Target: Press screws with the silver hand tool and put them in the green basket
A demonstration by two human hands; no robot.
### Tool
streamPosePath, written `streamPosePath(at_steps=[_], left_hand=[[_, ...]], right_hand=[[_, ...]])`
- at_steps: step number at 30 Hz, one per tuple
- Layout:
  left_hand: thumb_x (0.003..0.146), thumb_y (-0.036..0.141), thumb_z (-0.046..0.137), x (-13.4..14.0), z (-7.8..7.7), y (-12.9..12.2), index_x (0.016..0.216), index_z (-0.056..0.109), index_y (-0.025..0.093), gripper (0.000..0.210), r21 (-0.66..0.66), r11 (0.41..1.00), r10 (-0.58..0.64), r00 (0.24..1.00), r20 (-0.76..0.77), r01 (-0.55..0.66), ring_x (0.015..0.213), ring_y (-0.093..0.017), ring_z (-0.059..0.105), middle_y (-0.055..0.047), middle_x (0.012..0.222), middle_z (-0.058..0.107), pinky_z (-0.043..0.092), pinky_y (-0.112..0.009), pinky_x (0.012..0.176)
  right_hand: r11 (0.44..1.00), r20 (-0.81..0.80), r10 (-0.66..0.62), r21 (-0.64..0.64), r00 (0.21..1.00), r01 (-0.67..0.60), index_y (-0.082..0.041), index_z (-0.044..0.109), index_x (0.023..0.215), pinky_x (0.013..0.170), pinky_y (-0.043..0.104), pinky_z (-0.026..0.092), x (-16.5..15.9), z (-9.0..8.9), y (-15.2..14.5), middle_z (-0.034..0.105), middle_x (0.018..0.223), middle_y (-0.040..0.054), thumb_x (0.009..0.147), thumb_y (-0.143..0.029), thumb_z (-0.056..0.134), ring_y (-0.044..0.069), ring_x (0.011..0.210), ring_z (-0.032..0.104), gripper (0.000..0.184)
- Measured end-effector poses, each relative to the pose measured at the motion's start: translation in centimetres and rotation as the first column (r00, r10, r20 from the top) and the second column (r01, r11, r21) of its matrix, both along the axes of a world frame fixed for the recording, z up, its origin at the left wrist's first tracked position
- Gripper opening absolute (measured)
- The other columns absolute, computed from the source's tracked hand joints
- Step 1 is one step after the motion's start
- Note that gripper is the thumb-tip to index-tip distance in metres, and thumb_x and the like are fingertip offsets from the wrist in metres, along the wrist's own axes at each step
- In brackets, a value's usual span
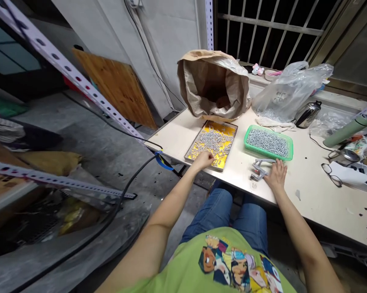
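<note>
My left hand (204, 160) is at the near edge of a shallow tray (188, 154) with a yellow bottom. Its fingers are curled together over the small silvery metal pieces (214, 140) scattered there; whatever they pinch is too small to make out. On the table, my right hand (276, 175) lies with fingers spread, fingertips close to the near wall of a green plastic tray (290, 152). That tray is full of similar metal pieces (267, 141). A silvery metal lever tool (258, 169) stands just left of my right hand, by the thumb; I cannot tell whether they touch.
A large open paper sack (186, 87) stands behind the shallow tray. Further right are a clear plastic bag (285, 91), a metal flask (308, 114), a green bottle (348, 131) and glasses (336, 180). A black cable (125, 191) and perforated posts (76, 75) run along the left.
</note>
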State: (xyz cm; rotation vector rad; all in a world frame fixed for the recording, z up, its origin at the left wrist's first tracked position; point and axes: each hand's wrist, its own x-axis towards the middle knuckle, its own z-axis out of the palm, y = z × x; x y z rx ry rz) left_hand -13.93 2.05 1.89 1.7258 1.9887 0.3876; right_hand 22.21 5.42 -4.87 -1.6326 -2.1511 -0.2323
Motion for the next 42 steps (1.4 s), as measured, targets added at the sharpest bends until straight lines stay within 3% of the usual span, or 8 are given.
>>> streamPosePath(at_steps=[5,12,17,19,23,28,33,42], left_hand=[[0.073,0.013,0.058,2.7,-0.1,1.2,0.076,0.072,0.014,0.015,-0.138,0.989,0.035,0.989,-0.142,-0.055,0.088,-0.024,0.066,-0.013,0.086,0.072,0.048,-0.028,0.074],[0.071,0.007,0.057,4.6,-0.4,1.6,0.081,0.071,0.009,0.018,-0.02,0.997,0.069,0.977,-0.201,-0.074,0.1,-0.029,0.062,-0.019,0.099,0.067,0.049,-0.033,0.082],[0.07,0.01,0.058,4.3,-1.0,1.2,0.067,0.065,0.015,0.009,0.095,0.962,0.244,0.963,0.113,-0.255,0.08,-0.021,0.062,-0.008,0.074,0.067,0.048,-0.03,0.074],[0.069,0.012,0.059,4.0,-1.3,0.9,0.066,0.063,0.016,0.006,0.093,0.913,0.338,0.866,0.369,-0.396,0.067,-0.016,0.059,-0.002,0.065,0.062,0.046,-0.026,0.067],[0.066,0.012,0.06,4.0,-1.3,0.4,0.078,0.064,0.013,0.012,-0.059,0.812,0.414,0.502,0.759,-0.581,0.051,-0.009,0.05,0.005,0.054,0.054,0.039,-0.021,0.054],[0.058,0.014,0.07,6.0,-1.0,-0.4,0.07,0.063,0.013,0.014,-0.244,0.869,0.383,0.272,0.883,-0.431,0.047,-0.007,0.051,0.004,0.051,0.056,0.037,-0.018,0.048],[0.054,0.013,0.077,9.7,-1.2,-1.3,0.069,0.062,0.012,0.021,-0.262,0.933,0.326,0.27,0.906,-0.249,0.051,-0.008,0.056,0.002,0.054,0.061,0.041,-0.019,0.051],[0.059,0.002,0.074,11.4,-2.0,-1.3,0.136,0.037,0.008,0.085,-0.21,0.971,0.238,0.408,0.881,-0.114,0.058,-0.011,0.061,0.008,0.056,0.061,0.047,-0.025,0.069]], right_hand=[[1.0,-0.009,-0.003,-0.013,1.0,0.003,-0.008,0.052,0.118,0.11,0.063,0.022,0.1,-0.4,0.0,0.046,0.138,0.0266,0.08,-0.062,0.045,0.037,0.135,0.033,0.067],[0.999,-0.02,-0.019,-0.049,1.0,0.018,-0.008,0.053,0.116,0.111,0.062,0.021,0.3,-0.6,0.0,0.047,0.137,0.0267,0.079,-0.063,0.046,0.037,0.133,0.035,0.067],[0.997,-0.028,-0.054,-0.064,0.998,0.052,-0.008,0.053,0.117,0.109,0.066,0.021,0.2,-0.1,-0.2,0.047,0.136,0.0276,0.078,-0.067,0.045,0.038,0.133,0.035,0.071],[0.996,-0.016,-0.056,-0.067,0.998,0.055,-0.008,0.053,0.117,0.109,0.068,0.018,0.0,0.2,-0.3,0.045,0.139,0.0279,0.078,-0.068,0.043,0.038,0.135,0.032,0.072],[0.997,0.034,-0.02,-0.077,0.999,0.022,-0.008,0.05,0.12,0.111,0.068,0.011,-0.9,1.2,-0.8,0.04,0.143,0.0272,0.079,-0.067,0.043,0.038,0.138,0.026,0.073],[0.999,0.064,0.024,-0.049,0.998,-0.021,-0.007,0.047,0.125,0.114,0.064,0.008,-3.0,2.7,-0.9,0.038,0.145,0.0263,0.079,-0.058,0.048,0.036,0.14,0.023,0.069],[0.999,0.075,0.043,-0.016,0.996,-0.042,-0.005,0.041,0.13,0.114,0.063,0.001,-5.2,3.8,-0.7,0.029,0.151,0.0254,0.079,-0.051,0.048,0.034,0.144,0.015,0.069],[0.992,0.103,0.107,-0.083,0.989,-0.099,-0.004,0.037,0.136,0.115,0.06,-0.008,-6.0,5.0,-1.8,0.017,0.157,0.0231,0.08,-0.051,0.047,0.033,0.147,0.005,0.073]])
